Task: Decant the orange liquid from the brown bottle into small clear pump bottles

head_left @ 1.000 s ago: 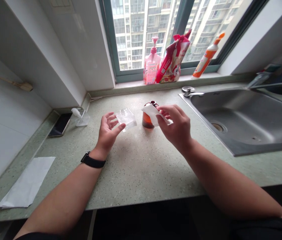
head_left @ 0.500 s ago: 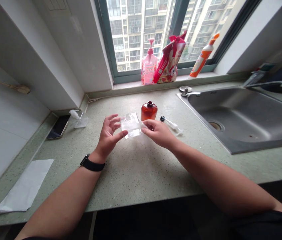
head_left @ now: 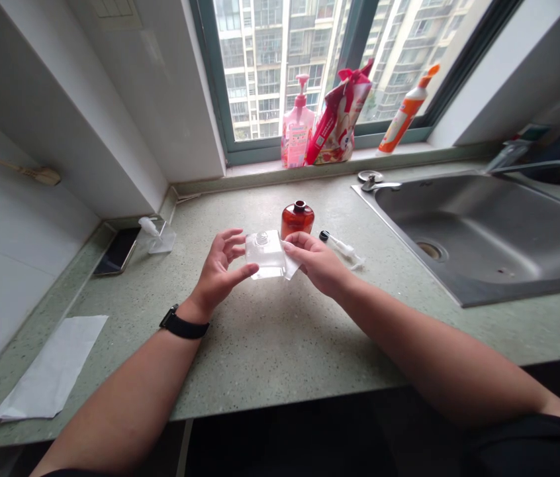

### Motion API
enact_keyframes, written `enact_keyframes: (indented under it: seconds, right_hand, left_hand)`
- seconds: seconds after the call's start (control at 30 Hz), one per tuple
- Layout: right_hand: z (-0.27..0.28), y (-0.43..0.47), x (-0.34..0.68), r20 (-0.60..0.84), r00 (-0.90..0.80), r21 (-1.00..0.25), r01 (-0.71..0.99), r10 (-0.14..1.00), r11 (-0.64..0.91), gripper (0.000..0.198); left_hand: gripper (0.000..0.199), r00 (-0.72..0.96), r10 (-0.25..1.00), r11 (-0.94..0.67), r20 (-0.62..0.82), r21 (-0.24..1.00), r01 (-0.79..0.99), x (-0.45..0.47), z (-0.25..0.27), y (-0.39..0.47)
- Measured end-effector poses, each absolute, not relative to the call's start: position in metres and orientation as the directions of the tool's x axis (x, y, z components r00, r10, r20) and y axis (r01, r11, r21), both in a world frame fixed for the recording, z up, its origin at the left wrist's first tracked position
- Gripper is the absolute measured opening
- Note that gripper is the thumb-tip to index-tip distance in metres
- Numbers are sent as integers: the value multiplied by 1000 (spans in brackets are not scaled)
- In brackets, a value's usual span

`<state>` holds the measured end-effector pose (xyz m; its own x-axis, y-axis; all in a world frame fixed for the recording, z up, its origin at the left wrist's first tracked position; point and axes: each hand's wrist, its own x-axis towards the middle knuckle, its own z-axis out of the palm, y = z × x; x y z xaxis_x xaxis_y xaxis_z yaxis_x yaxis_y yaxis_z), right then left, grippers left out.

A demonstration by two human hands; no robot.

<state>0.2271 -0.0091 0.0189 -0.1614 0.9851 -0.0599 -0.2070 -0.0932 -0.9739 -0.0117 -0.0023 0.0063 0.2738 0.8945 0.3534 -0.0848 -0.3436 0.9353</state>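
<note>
Above the middle of the counter, my left hand (head_left: 224,268) grips a clear square plastic bottle (head_left: 264,253), its thumb on the near edge and its fingers round the far left side. The bottle's round threaded neck shows on top with no cap on it. My right hand (head_left: 320,263) pinches a thin white tissue (head_left: 290,262) against the bottle's right side. Just behind, an uncapped amber bottle (head_left: 298,220) stands upright, its lower part hidden by my right hand. A pump head with a black collar (head_left: 342,248) lies to the right of it.
A phone (head_left: 117,252) and a clear holder with a white pump nozzle (head_left: 159,236) are at the left wall. Folded white paper (head_left: 54,368) lies front left. The steel sink (head_left: 488,225) is at right. A pink pump bottle (head_left: 296,136), red bag (head_left: 342,119) and orange bottle (head_left: 404,119) line the sill.
The clear bottle has turned a little and shifted slightly right in my left hand. The tissue in my right hand now hangs lower along the bottle's right side.
</note>
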Motion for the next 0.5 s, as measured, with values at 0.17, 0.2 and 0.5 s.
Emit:
enact_keyframes:
  seconds: [0.17,0.2,0.5]
  right_hand:
    - [24,-9,228,-63,-181,-949,-293,981,-115,47]
    - [25,-9,228,-60,-183,-942,-314,981,-116,47]
    - [27,-11,229,-26,-157,-932,-353,987,-80,43]
  left_hand:
    - [76,334,871,-367,361,929,-46,-13,2,-1]
    - [76,339,869,-367,360,929,-45,-13,1,0]
    - [78,370,865,-362,337,932,-3,-14,0,0]
